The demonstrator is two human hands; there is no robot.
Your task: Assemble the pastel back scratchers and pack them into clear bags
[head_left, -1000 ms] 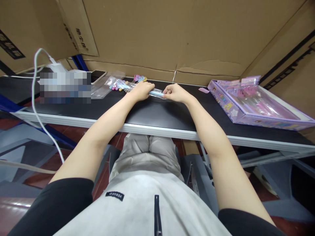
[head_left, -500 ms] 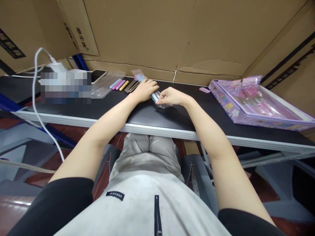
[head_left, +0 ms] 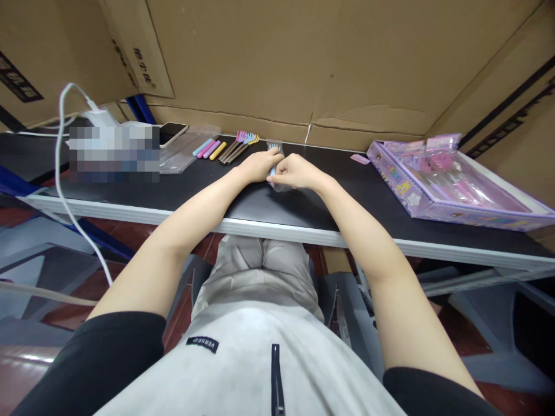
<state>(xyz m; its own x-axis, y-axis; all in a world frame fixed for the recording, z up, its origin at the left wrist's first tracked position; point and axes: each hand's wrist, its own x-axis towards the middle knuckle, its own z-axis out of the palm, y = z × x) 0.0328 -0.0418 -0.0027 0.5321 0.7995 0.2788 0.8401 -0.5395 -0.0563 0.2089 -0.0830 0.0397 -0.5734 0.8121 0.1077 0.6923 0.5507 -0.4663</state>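
Note:
A light-blue back scratcher [head_left: 273, 171] in a clear plastic bag [head_left: 274, 143] lies across the middle of the black table, its clawed head pointing to the back. My left hand [head_left: 259, 166] is closed over its upper part from the left, hiding much of it. From the right, my right hand [head_left: 299, 172] pinches the lower part of the bag with thumb and curled fingers. Left of my hands lie several loose back scratchers with pink, blue and yellow claws [head_left: 248, 138], metal shafts [head_left: 232, 152] and coloured handles [head_left: 208, 148].
An open purple box [head_left: 416, 205] with pink packaged items stands at the right. A small pink slip [head_left: 359, 159] lies beside it. On the left are clear bags [head_left: 184, 153], a phone [head_left: 173, 134] and a white cable [head_left: 60, 156]. Cardboard [head_left: 260, 63] walls the back.
The bagged back scratcher has turned from a slant to nearly straight toward the back. My left hand has shifted slightly nearer, uncovering the loose claws. Both hands have come closer together.

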